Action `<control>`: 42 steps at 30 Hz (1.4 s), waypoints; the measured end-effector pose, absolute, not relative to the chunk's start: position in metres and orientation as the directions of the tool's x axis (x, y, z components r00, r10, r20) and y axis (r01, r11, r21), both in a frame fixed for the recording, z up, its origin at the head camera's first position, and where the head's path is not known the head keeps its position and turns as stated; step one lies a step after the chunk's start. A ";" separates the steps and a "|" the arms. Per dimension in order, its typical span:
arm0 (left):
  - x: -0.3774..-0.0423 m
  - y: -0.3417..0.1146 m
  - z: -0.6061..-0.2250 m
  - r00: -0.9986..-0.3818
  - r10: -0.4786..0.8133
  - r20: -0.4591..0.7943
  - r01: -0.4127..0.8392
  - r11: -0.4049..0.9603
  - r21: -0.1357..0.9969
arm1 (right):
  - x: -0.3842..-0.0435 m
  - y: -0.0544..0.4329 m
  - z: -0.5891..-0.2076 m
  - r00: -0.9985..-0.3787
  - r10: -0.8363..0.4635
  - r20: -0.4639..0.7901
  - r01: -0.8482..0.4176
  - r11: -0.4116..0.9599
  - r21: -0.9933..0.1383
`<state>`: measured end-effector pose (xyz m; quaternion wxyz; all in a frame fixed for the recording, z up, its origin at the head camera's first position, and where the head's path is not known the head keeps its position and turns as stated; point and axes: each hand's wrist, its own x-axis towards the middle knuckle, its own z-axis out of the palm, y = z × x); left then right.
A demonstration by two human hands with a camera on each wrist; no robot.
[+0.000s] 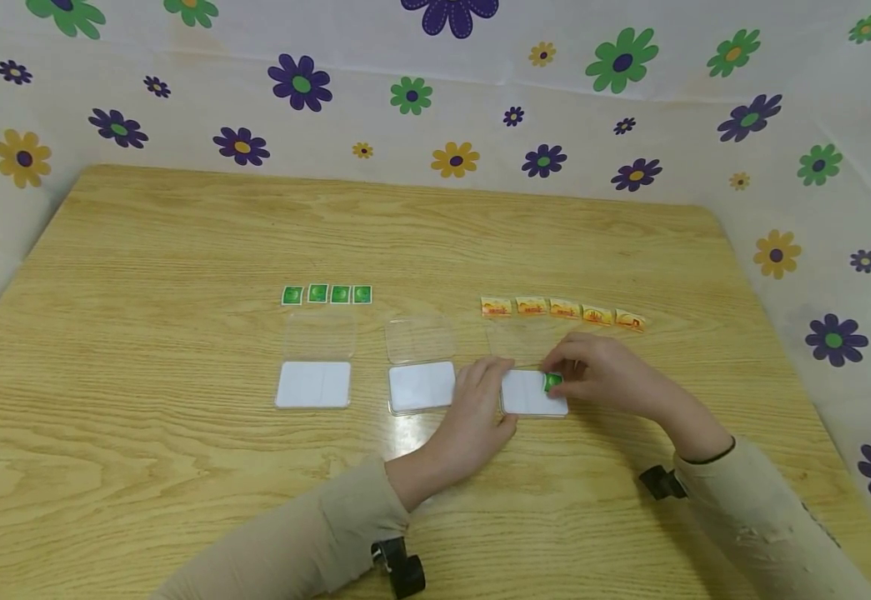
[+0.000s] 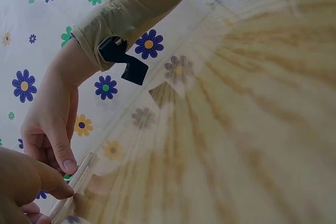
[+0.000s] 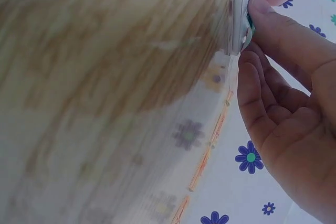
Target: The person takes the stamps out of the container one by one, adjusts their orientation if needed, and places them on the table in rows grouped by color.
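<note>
A white rectangular box with a clear lid folded back behind it lies between the hands. My left hand holds it at its left side, fingers at the far corner and thumb at the near edge. With my right hand I pinch a small green square sticker at the box's right end. In the right wrist view the thumb lies over the green sticker, against the box. The left wrist view shows both hands close together at the box's edge.
Two more white boxes, one in the middle and one at left, have clear lids behind them. Several green stickers form a row at back left. Several orange-yellow stickers line up behind the right box.
</note>
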<state>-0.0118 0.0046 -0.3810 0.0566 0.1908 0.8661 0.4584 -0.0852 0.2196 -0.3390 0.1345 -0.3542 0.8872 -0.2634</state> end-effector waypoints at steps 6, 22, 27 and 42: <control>-0.012 0.005 -0.381 -0.921 0.383 0.074 0.279 0.513 0.812 | -0.087 0.218 -0.335 -0.703 -0.708 -0.067 -0.572 0.619 -0.539; -0.013 0.004 -0.381 -0.924 0.375 0.077 0.276 0.513 0.813 | -0.124 0.183 -0.312 -0.696 -0.716 -0.053 -0.603 0.623 -0.499; -0.013 0.004 -0.379 -0.923 0.380 0.061 0.264 0.508 0.820 | -0.143 0.170 -0.309 -0.702 -0.707 -0.086 -0.581 0.638 -0.506; -0.013 0.004 -0.381 -0.924 0.378 0.052 0.253 0.504 0.826 | -0.198 0.125 -0.309 -0.700 -0.702 -0.132 -0.567 0.658 -0.495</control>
